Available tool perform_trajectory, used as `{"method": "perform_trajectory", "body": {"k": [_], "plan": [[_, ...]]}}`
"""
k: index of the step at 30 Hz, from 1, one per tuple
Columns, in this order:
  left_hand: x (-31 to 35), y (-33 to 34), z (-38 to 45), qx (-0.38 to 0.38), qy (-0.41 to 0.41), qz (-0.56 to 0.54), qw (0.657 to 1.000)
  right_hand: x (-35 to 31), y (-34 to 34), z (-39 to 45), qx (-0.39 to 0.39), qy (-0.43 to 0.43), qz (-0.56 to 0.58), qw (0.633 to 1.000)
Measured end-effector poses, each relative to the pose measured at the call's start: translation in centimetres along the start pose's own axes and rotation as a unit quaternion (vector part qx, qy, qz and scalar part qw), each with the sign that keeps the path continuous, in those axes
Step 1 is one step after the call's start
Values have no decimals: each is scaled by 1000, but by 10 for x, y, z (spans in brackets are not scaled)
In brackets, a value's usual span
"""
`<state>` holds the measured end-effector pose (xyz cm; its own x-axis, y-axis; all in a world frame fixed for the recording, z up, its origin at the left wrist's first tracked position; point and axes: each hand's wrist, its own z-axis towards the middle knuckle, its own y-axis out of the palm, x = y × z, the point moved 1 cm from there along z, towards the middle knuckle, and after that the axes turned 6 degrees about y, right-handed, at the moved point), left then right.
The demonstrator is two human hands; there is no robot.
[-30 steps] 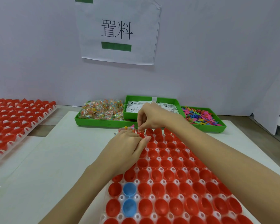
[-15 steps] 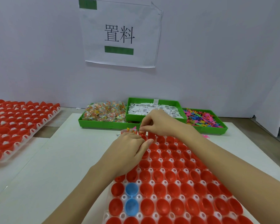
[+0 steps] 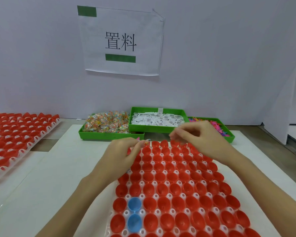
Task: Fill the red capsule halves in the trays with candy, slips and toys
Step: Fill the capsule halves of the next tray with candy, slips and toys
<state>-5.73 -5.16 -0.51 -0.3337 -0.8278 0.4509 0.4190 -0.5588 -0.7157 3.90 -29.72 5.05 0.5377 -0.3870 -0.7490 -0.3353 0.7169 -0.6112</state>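
Observation:
A clear tray (image 3: 164,172) of open red capsule halves (image 3: 162,189) lies in front of me on the white mat. My left hand (image 3: 125,153) rests at the tray's far left corner and pinches a small bunch of candy and toy pieces (image 3: 144,141) at its fingertips. Over the right end of the far row hovers my right hand (image 3: 196,139), fingers curled down and blurred; I cannot make out anything between them. Two blue capsule halves (image 3: 134,212) sit among the red ones near the front left.
Three green trays line the back: wrapped candy (image 3: 108,124), white slips (image 3: 157,119), colourful toys (image 3: 218,128). A second tray of red halves (image 3: 15,139) lies at the left. A paper sign (image 3: 121,41) hangs on the wall.
My right hand has left the left hand's fingertips and moved right along the far row. The left hand stays at the tray's corner. My view has tilted up a little.

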Motion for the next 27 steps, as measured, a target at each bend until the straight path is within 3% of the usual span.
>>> {"method": "perform_trajectory", "body": {"k": [4,9,20,24,27], "plan": [[-21,-15,1,104,-60,1,993,19,-18,-51,79,30,80,993],[-53,-20,10,119,-97,67,986,30,-27,-66,119,64,138,981],[-76,2,72,-31,-55,153,986,18,-23,-70,120,62,135,982],[-80,8,77,24,-99,153,983,18,-23,-70,123,64,124,983],[-75,7,64,108,-84,178,974,17,-23,-71,123,59,120,983]]}}
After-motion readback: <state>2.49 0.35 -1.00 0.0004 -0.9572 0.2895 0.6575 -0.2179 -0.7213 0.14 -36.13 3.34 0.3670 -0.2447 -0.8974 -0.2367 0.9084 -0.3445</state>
